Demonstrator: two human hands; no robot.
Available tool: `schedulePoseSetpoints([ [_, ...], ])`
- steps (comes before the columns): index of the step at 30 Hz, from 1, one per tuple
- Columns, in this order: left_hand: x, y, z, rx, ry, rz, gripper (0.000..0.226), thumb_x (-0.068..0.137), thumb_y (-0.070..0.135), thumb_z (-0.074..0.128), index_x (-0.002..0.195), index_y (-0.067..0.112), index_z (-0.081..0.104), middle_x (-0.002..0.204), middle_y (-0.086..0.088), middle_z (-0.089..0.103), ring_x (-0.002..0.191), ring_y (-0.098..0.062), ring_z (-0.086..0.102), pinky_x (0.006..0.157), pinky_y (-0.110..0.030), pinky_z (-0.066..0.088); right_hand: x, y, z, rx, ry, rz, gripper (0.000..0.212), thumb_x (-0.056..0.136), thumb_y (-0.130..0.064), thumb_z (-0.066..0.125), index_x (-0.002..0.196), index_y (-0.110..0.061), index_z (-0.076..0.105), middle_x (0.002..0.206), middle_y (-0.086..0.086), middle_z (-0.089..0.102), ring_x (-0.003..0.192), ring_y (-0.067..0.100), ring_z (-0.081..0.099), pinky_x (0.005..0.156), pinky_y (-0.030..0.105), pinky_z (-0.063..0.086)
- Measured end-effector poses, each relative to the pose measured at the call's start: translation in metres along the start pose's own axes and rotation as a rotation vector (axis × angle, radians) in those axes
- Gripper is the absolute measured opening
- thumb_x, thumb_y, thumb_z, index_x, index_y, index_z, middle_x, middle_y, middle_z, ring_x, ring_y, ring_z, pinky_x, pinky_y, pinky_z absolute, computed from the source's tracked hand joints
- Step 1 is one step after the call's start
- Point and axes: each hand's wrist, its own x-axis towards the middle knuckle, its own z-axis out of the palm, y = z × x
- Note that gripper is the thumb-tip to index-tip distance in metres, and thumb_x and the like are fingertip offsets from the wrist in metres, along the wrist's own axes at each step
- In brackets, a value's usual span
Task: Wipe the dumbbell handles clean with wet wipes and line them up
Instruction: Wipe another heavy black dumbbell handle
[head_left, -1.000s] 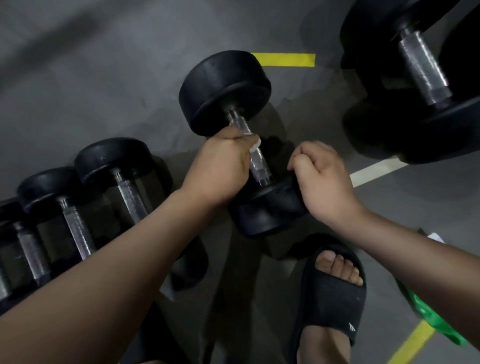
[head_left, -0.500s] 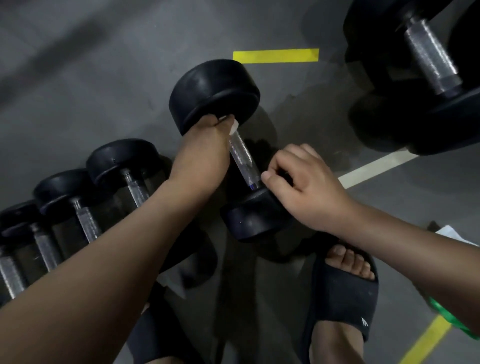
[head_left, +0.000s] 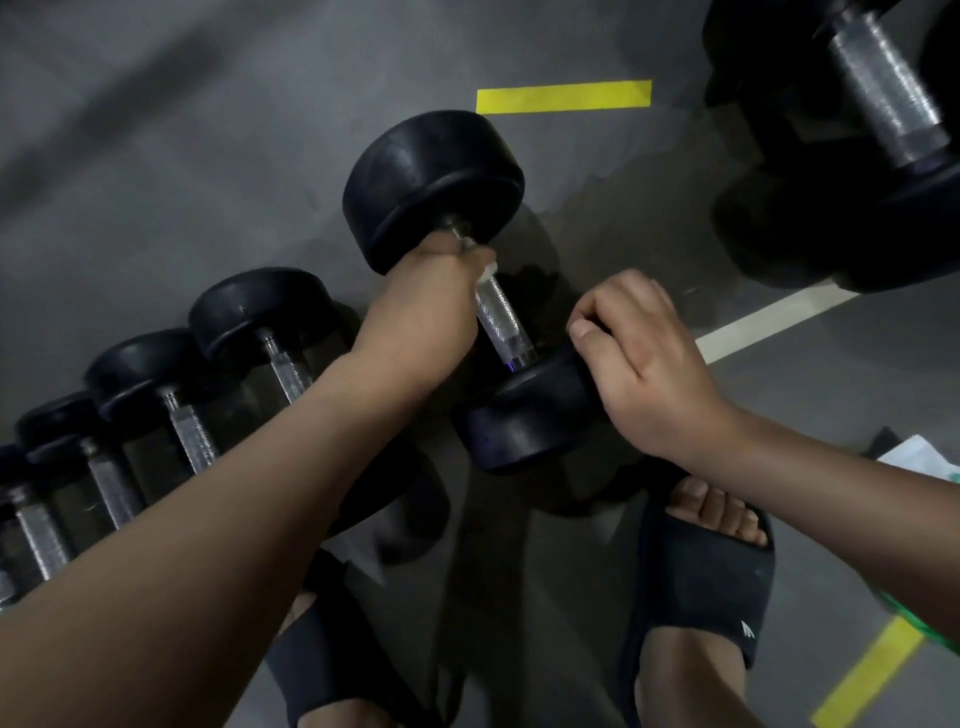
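Handle (head_left: 501, 319) lies in left hand (head_left: 426, 306); right hand (head_left: 639, 358) grips near head (head_left: 519, 421).

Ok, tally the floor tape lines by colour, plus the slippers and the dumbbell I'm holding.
Yellow tape lines: 2
White tape line: 1
Black slippers: 2
Dumbbell in hand: 1
Total: 6

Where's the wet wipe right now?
Head view, centre: the wet wipe peeks from the left hand, which grips the dumbbell handle near its far weight, right of the lined-up row.
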Motion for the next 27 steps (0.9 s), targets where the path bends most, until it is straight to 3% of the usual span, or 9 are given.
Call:
schedulePoseSetpoints([
  [2,-0.010,0.004,-0.002,-0.057,-0.104,0.157,0.022,0.093,0.012,0.057,0.108,0.015,0.073,0.111,-0.007,0.063,0.098,-0.027,0.063,0.086,-0.040,0.054,-0.001,0.003,-0.002,-0.020,-0.016,0.019,0.020,0.098,-0.030,0.046,0.089,-0.016,0.057,0.095,-0.003,0.051,0.096,0.018,0.048,0.088,0.029,0.038],
  [5,-0.013,-0.001,-0.006,-0.051,-0.208,0.285,0.028,0.089,0.007,0.063,0.114,0.015,0.075,0.110,-0.011,0.068,0.101,-0.031,0.066,0.093,-0.039,0.054,-0.001,0.003,-0.002,-0.030,-0.032,0.042,0.024,0.098,-0.035,0.043,0.090,-0.017,0.056,0.096,-0.003,0.051,0.098,0.017,0.047,0.088,0.027,0.037],
  [9,0.003,-0.016,-0.004,-0.035,-0.063,0.067,0.035,0.097,0.012,0.058,0.130,0.020,0.067,0.128,-0.012,0.061,0.117,-0.032,0.060,0.102,-0.041,0.048,-0.002,-0.002,0.000,-0.042,-0.032,0.042,0.028,0.098,-0.039,0.042,0.090,-0.017,0.057,0.096,-0.004,0.051,0.097,0.016,0.046,0.087,0.026,0.036],
  [12,-0.008,-0.007,0.002,-0.048,-0.103,0.161,0.032,0.094,0.010,0.056,0.121,0.015,0.071,0.120,-0.015,0.064,0.109,-0.035,0.063,0.096,-0.043,0.052,-0.003,-0.004,0.001,-0.058,-0.019,0.032,0.026,0.098,-0.038,0.044,0.087,-0.016,0.055,0.094,-0.004,0.051,0.095,0.017,0.046,0.084,0.027,0.037],
  [16,-0.023,-0.002,-0.003,-0.049,-0.221,0.274,0.023,0.092,0.016,0.064,0.113,0.018,0.074,0.110,-0.006,0.068,0.101,-0.025,0.065,0.091,-0.035,0.052,-0.003,-0.007,0.002,-0.070,-0.022,0.014,0.028,0.096,-0.040,0.047,0.087,-0.015,0.056,0.092,-0.006,0.051,0.094,0.016,0.046,0.084,0.025,0.035],
  [21,-0.012,-0.012,-0.004,-0.085,-0.043,0.028,0.038,0.097,0.005,0.054,0.130,0.019,0.067,0.133,-0.011,0.060,0.121,-0.029,0.058,0.105,-0.027,0.042,-0.002,-0.007,-0.001,-0.031,-0.076,-0.058,0.024,0.096,-0.039,0.050,0.091,-0.019,0.061,0.096,-0.006,0.052,0.096,0.018,0.051,0.088,0.028,0.041],
  [25,-0.021,-0.015,-0.001,-0.085,-0.095,0.086,0.041,0.092,0.002,0.056,0.129,0.017,0.068,0.127,-0.012,0.063,0.117,-0.029,0.061,0.103,-0.029,0.045,-0.002,-0.007,-0.009,-0.025,-0.089,-0.094,0.022,0.091,-0.038,0.055,0.096,-0.018,0.064,0.100,-0.005,0.051,0.098,0.011,0.051,0.087,0.019,0.039],
  [27,-0.029,-0.015,0.000,-0.067,-0.115,0.115,0.041,0.091,0.003,0.057,0.128,0.016,0.068,0.125,-0.012,0.065,0.114,-0.030,0.062,0.101,-0.031,0.047,0.000,-0.006,-0.011,-0.034,-0.098,-0.064,0.025,0.088,-0.041,0.055,0.097,-0.020,0.063,0.101,-0.006,0.050,0.093,0.009,0.051,0.081,0.022,0.040],
])
